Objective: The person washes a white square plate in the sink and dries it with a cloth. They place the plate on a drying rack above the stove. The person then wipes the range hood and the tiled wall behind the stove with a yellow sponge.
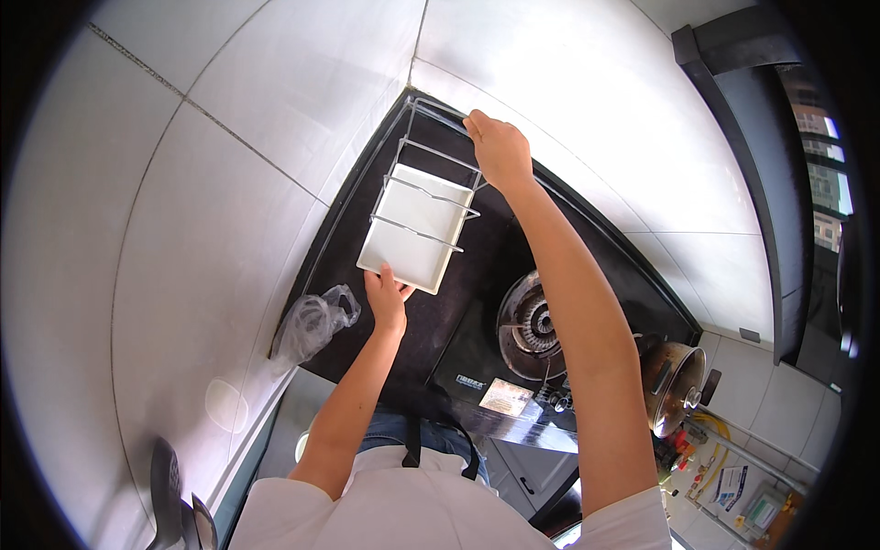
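My left hand (387, 295) grips the near edge of a white rectangular tray (419, 213), its thumb on the rim and its fingers beneath. Around and above the tray stands a metal wire rack (440, 152), whose bent wires cross over the tray's far part. At the rack's far right end, my right hand (500, 148) is closed on a wire of its frame. Both lie over the dark countertop (344, 258) in the corner between two tiled walls.
A crumpled clear plastic bag (313, 326) lies left of my left hand. To the right are a gas burner (533, 326) on a black hob and a lidded pot (677, 388). Dark kitchen utensils (167, 488) hang at the lower left. A range hood (756, 158) is at the upper right.
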Tool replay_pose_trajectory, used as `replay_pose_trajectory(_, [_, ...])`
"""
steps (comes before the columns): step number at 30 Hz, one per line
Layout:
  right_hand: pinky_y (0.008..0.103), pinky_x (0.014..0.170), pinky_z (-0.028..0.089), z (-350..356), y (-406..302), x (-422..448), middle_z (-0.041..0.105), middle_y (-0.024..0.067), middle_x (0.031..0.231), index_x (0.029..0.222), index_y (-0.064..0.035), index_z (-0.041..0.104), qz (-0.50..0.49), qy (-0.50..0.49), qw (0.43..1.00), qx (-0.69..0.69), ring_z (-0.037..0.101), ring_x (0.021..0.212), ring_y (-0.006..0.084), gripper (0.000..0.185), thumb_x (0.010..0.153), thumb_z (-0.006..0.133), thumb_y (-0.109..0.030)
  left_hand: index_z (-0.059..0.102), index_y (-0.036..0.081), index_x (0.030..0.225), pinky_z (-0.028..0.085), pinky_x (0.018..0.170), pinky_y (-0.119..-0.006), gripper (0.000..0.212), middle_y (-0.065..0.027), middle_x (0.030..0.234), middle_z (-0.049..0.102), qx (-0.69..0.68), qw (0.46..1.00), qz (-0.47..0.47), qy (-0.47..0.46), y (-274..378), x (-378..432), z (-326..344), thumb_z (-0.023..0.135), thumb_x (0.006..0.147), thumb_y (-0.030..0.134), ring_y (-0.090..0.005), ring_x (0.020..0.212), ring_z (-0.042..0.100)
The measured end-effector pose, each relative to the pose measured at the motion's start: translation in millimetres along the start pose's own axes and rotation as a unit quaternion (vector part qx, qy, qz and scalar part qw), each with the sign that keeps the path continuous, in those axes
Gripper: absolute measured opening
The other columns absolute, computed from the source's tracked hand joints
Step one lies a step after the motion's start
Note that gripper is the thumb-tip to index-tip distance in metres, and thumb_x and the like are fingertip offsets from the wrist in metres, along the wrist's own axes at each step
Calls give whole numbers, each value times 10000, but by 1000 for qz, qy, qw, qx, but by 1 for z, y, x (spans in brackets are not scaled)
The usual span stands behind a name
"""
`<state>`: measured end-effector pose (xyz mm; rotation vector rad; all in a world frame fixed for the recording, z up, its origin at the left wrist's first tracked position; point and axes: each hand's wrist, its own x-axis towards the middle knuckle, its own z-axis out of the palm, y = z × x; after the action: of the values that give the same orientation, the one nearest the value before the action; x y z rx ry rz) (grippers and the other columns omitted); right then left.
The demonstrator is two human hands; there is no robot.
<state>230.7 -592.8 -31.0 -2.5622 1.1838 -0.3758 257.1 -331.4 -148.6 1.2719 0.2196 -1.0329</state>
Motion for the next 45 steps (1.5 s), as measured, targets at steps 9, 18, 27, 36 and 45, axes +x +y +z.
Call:
replay_pose_trajectory(9, [451, 642, 436, 0, -1, -2, 569, 166, 697, 850, -60, 482, -1, -1, 1000, -10, 545, 701, 373, 277, 980, 463, -304, 345, 49, 1299, 535, 854, -414, 319, -134, 1224, 516, -44, 998, 23, -24, 11, 29, 37, 362, 1001, 162, -246, 1066, 605])
replay_pose_trajectory(18, [442, 640, 439, 0, -1, -4, 571, 159, 692, 841, -61, 487, 0, -1, 1000, -14, 552, 694, 361, 299, 986, 450, -319, 457, -41, 1084, 601, 642, -363, 222, -173, 952, 608, 125, 990, 53, 34, 5, 52, 39, 443, 973, 151, -238, 773, 673])
replay_pose_trajectory(27, [447, 647, 441, -1, -2, -5, 576, 157, 700, 861, -62, 497, 2, -7, 1000, -4, 557, 702, 366, 282, 986, 446, -309, 463, -22, 967, 506, 429, -285, 319, -84, 670, 577, 314, 945, 68, 62, 30, 33, 32, 669, 877, 204, -167, 509, 586])
replay_pose_trajectory(36, [461, 648, 439, -2, -3, -6, 590, 160, 704, 852, -61, 503, 6, -7, 1000, -6, 569, 706, 376, 288, 983, 446, -311, 543, 254, 1300, 279, 1041, -622, 462, -113, 1440, 404, 628, 577, 500, -147, 27, 41, 38, 614, 865, 115, -471, 1324, 296])
replay_pose_trajectory(45, [457, 663, 449, -5, -6, -4, 603, 162, 723, 860, -59, 513, 19, -26, 999, 0, 577, 723, 372, 285, 981, 452, -309, 526, 281, 1315, 209, 1004, -736, 399, -66, 1471, 371, 725, 505, 446, -140, 14, 62, 50, 544, 919, 233, -418, 1367, 281])
